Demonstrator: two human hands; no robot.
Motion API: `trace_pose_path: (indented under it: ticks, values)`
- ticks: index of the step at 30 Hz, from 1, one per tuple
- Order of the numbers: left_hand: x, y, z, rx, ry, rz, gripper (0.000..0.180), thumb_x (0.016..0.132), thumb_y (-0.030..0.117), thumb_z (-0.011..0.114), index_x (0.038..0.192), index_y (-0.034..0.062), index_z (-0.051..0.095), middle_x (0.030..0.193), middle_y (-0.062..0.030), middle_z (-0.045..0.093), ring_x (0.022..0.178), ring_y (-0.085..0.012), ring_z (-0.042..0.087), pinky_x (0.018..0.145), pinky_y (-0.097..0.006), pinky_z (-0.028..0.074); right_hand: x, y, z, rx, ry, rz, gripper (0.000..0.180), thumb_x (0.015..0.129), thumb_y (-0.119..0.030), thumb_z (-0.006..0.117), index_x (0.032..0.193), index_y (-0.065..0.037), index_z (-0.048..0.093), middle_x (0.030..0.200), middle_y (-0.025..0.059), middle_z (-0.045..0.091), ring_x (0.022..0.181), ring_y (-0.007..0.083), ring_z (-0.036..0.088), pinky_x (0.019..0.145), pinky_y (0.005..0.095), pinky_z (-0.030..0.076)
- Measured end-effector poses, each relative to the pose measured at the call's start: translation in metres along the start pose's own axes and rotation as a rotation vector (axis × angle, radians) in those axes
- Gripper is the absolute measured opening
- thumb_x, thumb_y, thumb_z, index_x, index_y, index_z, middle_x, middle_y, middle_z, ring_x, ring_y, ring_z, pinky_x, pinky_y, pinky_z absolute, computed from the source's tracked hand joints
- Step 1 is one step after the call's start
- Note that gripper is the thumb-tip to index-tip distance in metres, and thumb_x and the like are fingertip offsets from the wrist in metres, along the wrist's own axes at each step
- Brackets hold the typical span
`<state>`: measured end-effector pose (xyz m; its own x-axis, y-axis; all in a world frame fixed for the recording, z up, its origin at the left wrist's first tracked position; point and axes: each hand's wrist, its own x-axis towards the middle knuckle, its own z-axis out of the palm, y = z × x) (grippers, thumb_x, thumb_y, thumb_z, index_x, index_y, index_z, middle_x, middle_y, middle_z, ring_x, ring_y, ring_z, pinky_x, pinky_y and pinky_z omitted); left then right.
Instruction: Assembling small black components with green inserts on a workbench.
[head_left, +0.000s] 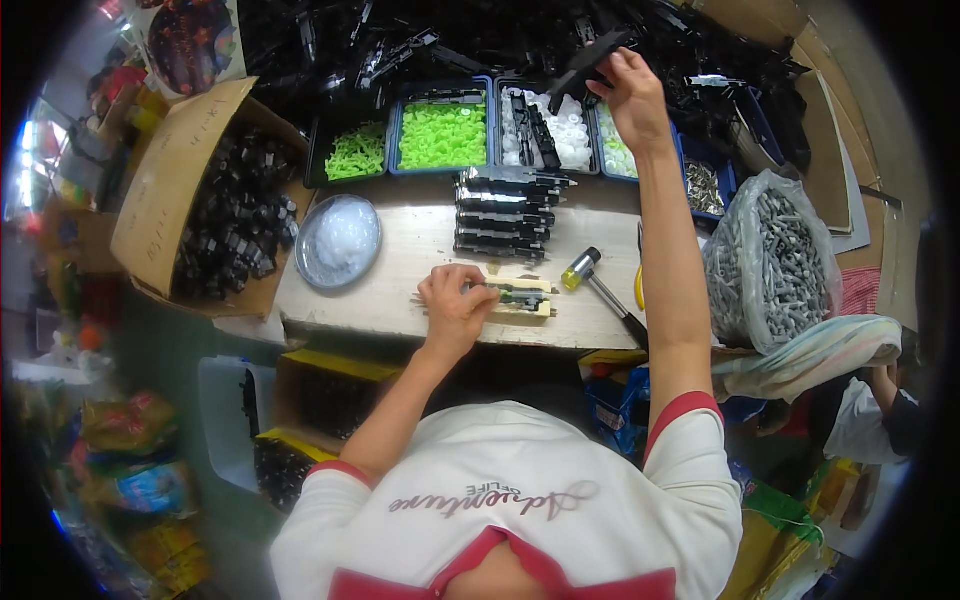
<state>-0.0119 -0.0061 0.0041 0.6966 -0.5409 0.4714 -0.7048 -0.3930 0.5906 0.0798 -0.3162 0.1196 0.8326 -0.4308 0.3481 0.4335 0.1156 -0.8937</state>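
At the left of the frame sits a cardboard box (165, 190) of black parts, and just left of centre the left hand (455, 305) is closed down on a black piece in the pale jig (520, 296), which it would do well to pin flat. Right of that lies a yellow-headed mallet (590, 278). At upper right the right hand (630, 90) grips a long black part (592, 58) over the heap; I'd lift it clear of its neighbours.

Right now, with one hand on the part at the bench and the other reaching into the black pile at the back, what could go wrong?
1. The right hand grips a long black part from a tangled pile; neighbours may snag and spill into the trays of green pieces.
2. The left hand alone steadies the small assembly on the wooden bench; it could shift.
3. The hammer lies close to the reaching arm and might get knocked.
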Motion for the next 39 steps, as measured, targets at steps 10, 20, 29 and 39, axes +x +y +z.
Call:
trace_pose_path:
  ticks: [10,20,29,39]
  values:
    - [0.001,-0.002,0.002,0.009,0.052,0.023,0.008,0.067,0.010,0.067,0.074,0.0137,0.064,0.086,0.0000,0.055,0.091,-0.0207,0.046,0.080,-0.037,0.027,-0.111,-0.015,0.012,0.276,-0.055,0.663,0.017,0.092,-0.018,0.043,0.096,-0.003,0.049,0.080,0.0040,0.052,0.056,0.0099,0.048,0.040,0.0238,0.038]
    - [0.007,0.030,-0.020,-0.889,-0.023,-0.391,0.021,0.084,0.002,0.059,0.105,-0.0019,0.058,0.096,-0.0044,0.060,0.078,-0.0083,0.057,0.068,-0.020,0.050,-0.211,0.004,0.075,-0.852,-0.348,-0.103,0.008,0.082,-0.006,0.059,0.085,-0.001,0.054,0.079,0.0062,0.055,0.068,0.0126,0.050,0.060,0.0260,0.042]
    - [0.008,0.014,-0.030,-0.950,0.170,-0.222,0.015,0.082,-0.009,0.053,0.095,-0.0037,0.058,0.093,-0.0079,0.058,0.083,-0.0130,0.059,0.073,-0.022,0.051,-0.202,-0.011,0.066,-0.350,-0.561,0.627,0.028,0.085,-0.020,0.059,0.107,-0.003,0.057,0.087,0.0006,0.057,0.072,0.0069,0.048,0.063,0.0209,0.039]
    - [0.006,-0.017,-0.052,-0.366,-0.051,-0.043,0.042,0.067,0.004,0.070,0.109,0.0065,0.060,0.108,-0.0070,0.059,0.107,-0.0236,0.049,0.090,-0.033,0.041,-0.218,0.027,0.081,-1.172,-0.517,-0.315,0.030,0.072,-0.010,0.066,0.101,-0.007,0.058,0.095,0.0058,0.054,0.090,0.0232,0.048,0.074,0.0352,0.032]
